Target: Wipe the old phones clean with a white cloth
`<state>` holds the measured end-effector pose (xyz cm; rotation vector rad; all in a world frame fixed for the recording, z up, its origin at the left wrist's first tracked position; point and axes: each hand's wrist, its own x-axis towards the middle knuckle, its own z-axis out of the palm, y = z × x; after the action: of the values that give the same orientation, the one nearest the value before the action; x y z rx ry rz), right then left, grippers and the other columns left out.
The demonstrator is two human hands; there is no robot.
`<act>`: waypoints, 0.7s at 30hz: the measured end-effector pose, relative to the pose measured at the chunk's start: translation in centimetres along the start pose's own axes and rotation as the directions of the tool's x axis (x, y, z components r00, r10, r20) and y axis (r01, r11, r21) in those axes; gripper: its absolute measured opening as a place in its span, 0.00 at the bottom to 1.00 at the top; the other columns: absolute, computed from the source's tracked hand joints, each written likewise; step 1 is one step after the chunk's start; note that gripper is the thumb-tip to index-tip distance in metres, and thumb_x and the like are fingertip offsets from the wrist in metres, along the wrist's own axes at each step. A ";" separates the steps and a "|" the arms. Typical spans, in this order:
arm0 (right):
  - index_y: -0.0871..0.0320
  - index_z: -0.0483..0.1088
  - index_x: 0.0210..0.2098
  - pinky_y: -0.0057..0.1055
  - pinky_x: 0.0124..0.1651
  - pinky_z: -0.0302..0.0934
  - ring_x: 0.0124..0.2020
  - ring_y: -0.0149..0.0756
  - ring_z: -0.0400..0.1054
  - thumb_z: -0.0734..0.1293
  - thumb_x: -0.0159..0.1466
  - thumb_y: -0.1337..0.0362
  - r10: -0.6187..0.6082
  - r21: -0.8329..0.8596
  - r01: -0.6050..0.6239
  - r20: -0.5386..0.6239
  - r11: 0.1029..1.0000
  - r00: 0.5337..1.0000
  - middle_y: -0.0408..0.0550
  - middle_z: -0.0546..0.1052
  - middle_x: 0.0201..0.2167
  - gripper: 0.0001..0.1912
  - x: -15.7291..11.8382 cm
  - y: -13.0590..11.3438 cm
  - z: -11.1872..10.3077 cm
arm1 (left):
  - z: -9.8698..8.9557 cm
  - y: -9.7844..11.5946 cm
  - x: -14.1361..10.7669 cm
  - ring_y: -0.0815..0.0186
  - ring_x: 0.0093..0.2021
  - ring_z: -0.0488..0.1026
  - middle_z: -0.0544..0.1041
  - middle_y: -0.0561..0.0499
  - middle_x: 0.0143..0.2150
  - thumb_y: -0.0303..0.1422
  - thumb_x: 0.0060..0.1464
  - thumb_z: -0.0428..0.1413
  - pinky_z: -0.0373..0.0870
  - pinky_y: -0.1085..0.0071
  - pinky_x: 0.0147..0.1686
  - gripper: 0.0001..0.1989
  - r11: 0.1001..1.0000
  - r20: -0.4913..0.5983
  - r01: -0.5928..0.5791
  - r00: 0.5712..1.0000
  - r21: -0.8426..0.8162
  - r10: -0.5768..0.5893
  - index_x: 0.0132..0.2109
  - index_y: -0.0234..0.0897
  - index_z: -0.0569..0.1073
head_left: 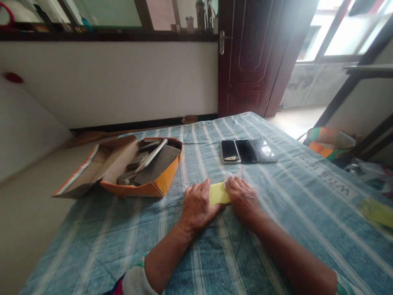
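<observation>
Low over the striped cloth, my left hand (196, 207) grips one end of a flat yellow phone (217, 194); its screen side does not show. My right hand (245, 200) is closed on a crumpled white tissue (238, 173) and presses it against the phone's right end. Beyond my hands, three phones lie side by side: a smaller phone (228, 147) with a small pale piece on it, a black phone (246, 150), and a larger phone (263, 150) reflecting light.
To the left, an open orange cardboard box (167, 180) holds several old phones, its lid (92, 168) folded outward. The blue striped cloth (138, 246) covers the bed-like surface. A dark red door (245, 53) stands behind, and a yellow item (377, 211) lies at the right edge.
</observation>
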<state>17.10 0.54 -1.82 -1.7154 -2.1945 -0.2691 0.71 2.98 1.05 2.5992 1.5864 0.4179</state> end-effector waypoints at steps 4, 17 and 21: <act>0.65 0.72 0.49 0.40 0.57 0.58 0.54 0.46 0.65 0.58 0.65 0.75 0.076 -0.069 -0.075 0.008 0.995 0.997 0.60 0.74 0.49 0.17 -0.2 1.2 -0.3 | 0.0 0.1 -0.2 0.52 0.48 0.71 0.76 0.41 0.48 0.46 0.44 0.63 0.62 0.58 0.49 0.36 1.000 -0.010 -0.014 1.000 0.004 0.014 0.57 0.33 0.64; 0.60 0.72 0.48 0.41 0.58 0.57 0.55 0.44 0.64 0.59 0.66 0.73 -0.089 0.123 0.109 -0.155 0.986 0.984 0.55 0.74 0.51 0.15 0.2 -0.3 0.1 | -0.5 0.9 -0.6 0.52 0.45 0.72 0.77 0.41 0.43 0.46 0.48 0.60 0.64 0.58 0.46 0.33 0.996 -0.040 0.001 0.999 0.089 0.002 0.56 0.31 0.65; 0.62 0.73 0.45 0.42 0.58 0.57 0.54 0.45 0.64 0.60 0.66 0.72 -0.100 0.092 0.101 -0.019 0.991 0.995 0.56 0.75 0.46 0.12 0.8 -1.2 -0.3 | -0.4 0.8 -0.5 0.52 0.46 0.71 0.76 0.40 0.45 0.46 0.49 0.60 0.63 0.58 0.47 0.34 0.995 -0.023 -0.008 1.000 0.100 0.011 0.57 0.29 0.65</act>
<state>15.76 0.87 -1.16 -1.5526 -2.2497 -0.1996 1.04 2.11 1.50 2.6857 1.6444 0.3805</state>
